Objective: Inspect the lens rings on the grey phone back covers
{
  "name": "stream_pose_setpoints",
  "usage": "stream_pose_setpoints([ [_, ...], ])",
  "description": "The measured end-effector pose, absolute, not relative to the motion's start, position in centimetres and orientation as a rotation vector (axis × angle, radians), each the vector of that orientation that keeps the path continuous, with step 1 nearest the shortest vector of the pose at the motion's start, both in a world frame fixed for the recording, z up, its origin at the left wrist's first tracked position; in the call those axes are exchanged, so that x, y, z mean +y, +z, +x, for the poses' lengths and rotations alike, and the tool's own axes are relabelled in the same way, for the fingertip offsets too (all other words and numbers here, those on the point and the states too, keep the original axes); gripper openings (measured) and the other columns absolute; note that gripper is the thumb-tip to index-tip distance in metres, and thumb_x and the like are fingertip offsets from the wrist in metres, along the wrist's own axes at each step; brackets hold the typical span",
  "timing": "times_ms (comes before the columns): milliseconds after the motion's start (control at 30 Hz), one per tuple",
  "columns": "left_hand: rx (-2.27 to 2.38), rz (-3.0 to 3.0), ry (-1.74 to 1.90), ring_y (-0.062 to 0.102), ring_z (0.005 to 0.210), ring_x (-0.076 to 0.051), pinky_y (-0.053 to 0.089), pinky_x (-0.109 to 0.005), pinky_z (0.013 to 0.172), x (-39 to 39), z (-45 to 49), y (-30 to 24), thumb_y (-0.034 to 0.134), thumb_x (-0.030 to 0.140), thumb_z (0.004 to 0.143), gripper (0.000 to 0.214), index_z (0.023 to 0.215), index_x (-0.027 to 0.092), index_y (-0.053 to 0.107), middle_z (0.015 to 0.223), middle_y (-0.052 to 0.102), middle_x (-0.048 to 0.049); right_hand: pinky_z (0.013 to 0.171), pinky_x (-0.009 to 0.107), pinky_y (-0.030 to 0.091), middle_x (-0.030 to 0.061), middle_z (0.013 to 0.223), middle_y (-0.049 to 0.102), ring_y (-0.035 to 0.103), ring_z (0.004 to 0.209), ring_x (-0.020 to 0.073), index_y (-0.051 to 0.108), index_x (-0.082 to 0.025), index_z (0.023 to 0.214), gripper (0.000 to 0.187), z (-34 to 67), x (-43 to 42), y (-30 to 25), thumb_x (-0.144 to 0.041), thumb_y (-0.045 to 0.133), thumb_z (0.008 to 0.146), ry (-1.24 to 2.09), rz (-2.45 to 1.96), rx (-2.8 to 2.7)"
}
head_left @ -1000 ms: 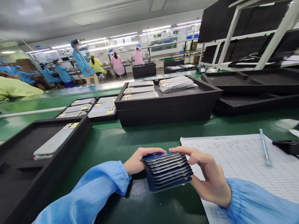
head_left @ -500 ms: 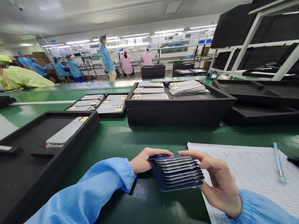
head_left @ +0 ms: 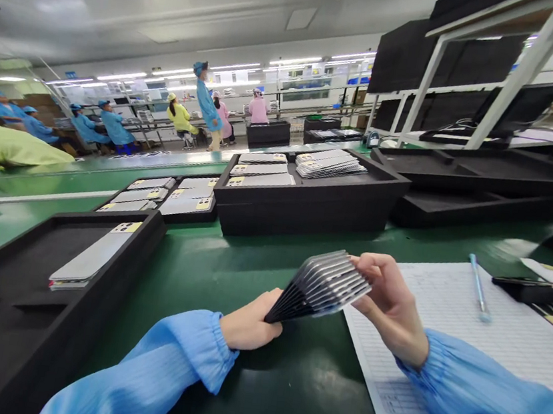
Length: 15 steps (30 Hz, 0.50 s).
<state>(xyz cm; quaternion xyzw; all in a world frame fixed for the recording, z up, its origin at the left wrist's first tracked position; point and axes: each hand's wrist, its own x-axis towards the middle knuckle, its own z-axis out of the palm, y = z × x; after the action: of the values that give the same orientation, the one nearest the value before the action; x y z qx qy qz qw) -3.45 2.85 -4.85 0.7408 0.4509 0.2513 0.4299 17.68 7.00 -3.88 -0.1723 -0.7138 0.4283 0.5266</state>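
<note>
A fanned stack of thin phone back panels (head_left: 325, 283), dark with silvery edges, is held up over the green tabletop. My left hand (head_left: 255, 322) is closed round its left end, where the panels are pressed together. At the right end, where the edges spread apart, my right hand (head_left: 388, 301) pinches the panel edges between thumb and fingers. Below and beside my right hand lies a ruled paper sheet (head_left: 414, 398). To the left, a black tray (head_left: 16, 229) holds a small pile of pale phone back panels (head_left: 91, 258) with yellow camera-end labels.
A deeper black tray (head_left: 306, 211) with pale panels stands ahead, beside a lower tray of panels (head_left: 181, 202). More black trays (head_left: 461, 179) are at the right. A blue pen (head_left: 478, 285) lies on the paper. Several people in coveralls, one standing (head_left: 206, 104), are beyond.
The stack has tilted and fanned wider, its right end raised. My left hand now grips it lower down, and my right hand has moved up slightly. The view has shifted right.
</note>
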Motion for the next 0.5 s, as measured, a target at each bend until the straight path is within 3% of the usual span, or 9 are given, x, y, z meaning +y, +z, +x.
stream_pose_setpoints([
  [100,1.137,1.825,0.662,0.049,0.104,-0.022,0.034,-0.035,0.093,1.9,-3.0,-4.5,0.039,-0.004,0.055,0.05,0.099,0.013,0.055,0.108,0.057,-0.0056,0.068,0.026,0.045,0.0045,0.099,0.054,0.051,0.078,0.0145,0.039,-0.026,0.099,0.024,17.7,7.5,-3.8,-0.031,0.054,0.081,1.17,-0.396,-1.67],
  [200,1.154,1.813,0.77,0.047,0.106,-0.02,0.031,-0.033,0.096,1.2,-2.3,-4.2,0.035,-0.004,0.054,0.058,0.106,0.016,0.051,0.112,0.054,-0.0034,0.077,0.029,0.043,0.006,0.107,0.05,0.049,0.091,0.017,0.041,-0.024,0.101,0.027,17.8,7.9,-3.8,-0.032,0.056,0.08,1.179,-0.385,-1.662],
  [367,1.187,1.821,0.842,0.043,0.11,-0.018,0.029,-0.031,0.099,1.0,-1.8,-4.3,0.032,-0.006,0.055,0.069,0.119,0.018,0.042,0.117,0.051,-0.0037,0.086,0.038,0.037,0.0089,0.109,0.045,0.044,0.101,0.0228,0.046,-0.022,0.103,0.024,18.4,7.8,-3.1,-0.023,0.053,0.08,0.919,-0.418,-1.772],
  [500,1.256,1.882,0.84,0.045,0.107,-0.019,0.03,-0.033,0.098,1.4,-2.3,-4.9,0.034,-0.005,0.057,0.065,0.12,0.011,0.04,0.113,0.051,-0.0088,0.077,0.038,0.039,0.0091,0.101,0.046,0.046,0.093,0.0233,0.051,-0.019,0.101,0.026,18.8,6.8,-1.9,-0.014,0.052,0.075,0.683,-0.402,-1.891],
])
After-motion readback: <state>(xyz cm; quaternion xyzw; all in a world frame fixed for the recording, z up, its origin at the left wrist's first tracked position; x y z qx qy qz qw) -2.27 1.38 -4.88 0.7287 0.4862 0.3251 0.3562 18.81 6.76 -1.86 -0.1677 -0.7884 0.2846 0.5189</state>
